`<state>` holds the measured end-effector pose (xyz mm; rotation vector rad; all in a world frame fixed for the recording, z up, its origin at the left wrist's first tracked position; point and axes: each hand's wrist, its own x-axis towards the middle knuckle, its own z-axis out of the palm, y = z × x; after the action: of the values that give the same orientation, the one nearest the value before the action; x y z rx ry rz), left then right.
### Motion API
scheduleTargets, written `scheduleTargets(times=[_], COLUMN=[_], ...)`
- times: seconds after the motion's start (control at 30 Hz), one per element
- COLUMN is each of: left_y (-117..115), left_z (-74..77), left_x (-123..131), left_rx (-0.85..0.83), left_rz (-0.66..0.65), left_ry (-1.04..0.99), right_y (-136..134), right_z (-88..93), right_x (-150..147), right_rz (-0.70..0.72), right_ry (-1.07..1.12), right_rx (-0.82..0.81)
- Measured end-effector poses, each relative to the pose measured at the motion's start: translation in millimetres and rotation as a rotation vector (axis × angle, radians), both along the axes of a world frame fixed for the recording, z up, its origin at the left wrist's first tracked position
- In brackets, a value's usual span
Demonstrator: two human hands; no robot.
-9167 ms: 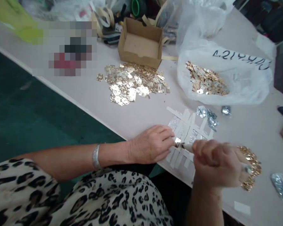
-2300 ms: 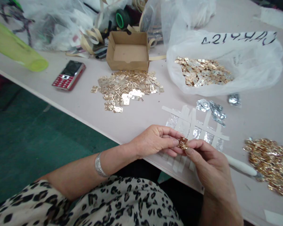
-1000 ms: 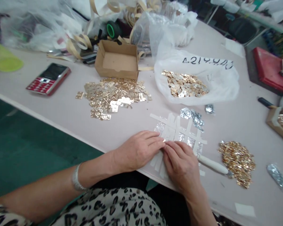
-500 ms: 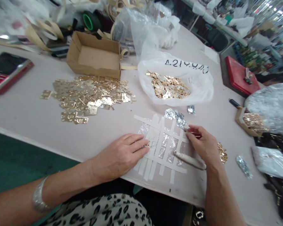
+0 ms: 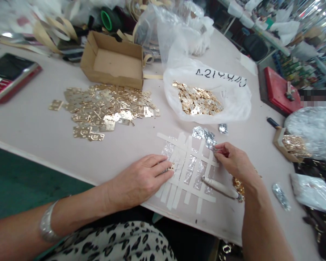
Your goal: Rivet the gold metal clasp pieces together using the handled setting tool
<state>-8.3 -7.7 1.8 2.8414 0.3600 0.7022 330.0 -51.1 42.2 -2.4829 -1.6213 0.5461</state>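
Observation:
My left hand [image 5: 141, 179] lies flat on a lattice of white tape strips over shiny foil [image 5: 188, 170], its fingertips on a small gold plate [image 5: 170, 167]. My right hand [image 5: 232, 159] is at the lattice's far edge, fingertips pinched against a heap of silver sequin-like pieces [image 5: 203, 134]. Whether those fingers hold a piece is hidden. A white-handled tool [image 5: 220, 187] lies beside that hand, on the lattice's right side. Behind the lattice sits a loose pile of gold hinge plates [image 5: 105, 112].
A clear bag [image 5: 206, 72] of gold plates stands behind the lattice, beside an open cardboard box [image 5: 112, 63]. A red mobile phone [image 5: 9, 74] lies far left. Gold rings [image 5: 237, 186] sit partly hidden under my right forearm. The pale table's edge [image 5: 38, 161] runs along my left arm.
Both hands held the gold plate up earlier; now it lies on the lattice under my left fingers. My right hand has moved to the silver pieces, and the tool lies on the lattice.

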Motion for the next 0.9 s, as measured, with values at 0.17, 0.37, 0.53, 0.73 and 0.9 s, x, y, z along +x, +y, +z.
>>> scheduleTargets(times=[0.17,0.37,0.53,0.73,0.9], left_y=[1,1,1,1,2], left_z=[-0.7,-1.7,-2.0,-2.5,-2.4], left_x=[0,0,-1,0,0], left_rx=[-0.007,-0.019,-0.023,-0.033,-0.025], left_rz=[-0.006,-0.017,-0.015,-0.008,0.003], left_ry=[0.024,0.014,0.041,0.034,0.033], right_y=[-8,-16,-23,-31,-28], right_z=[-2.6,-11.6,-5.9,-1.5,-3.7], right_x=[-6,-5,-18,-65,-106], right_rz=[-0.043,-0.165,-0.293,-0.512,-0.457], right_ry=[-0.008,0.203,0.316,0.838,0.864], right_rx=[0.069,0.224,0.312,0.436,0.340])
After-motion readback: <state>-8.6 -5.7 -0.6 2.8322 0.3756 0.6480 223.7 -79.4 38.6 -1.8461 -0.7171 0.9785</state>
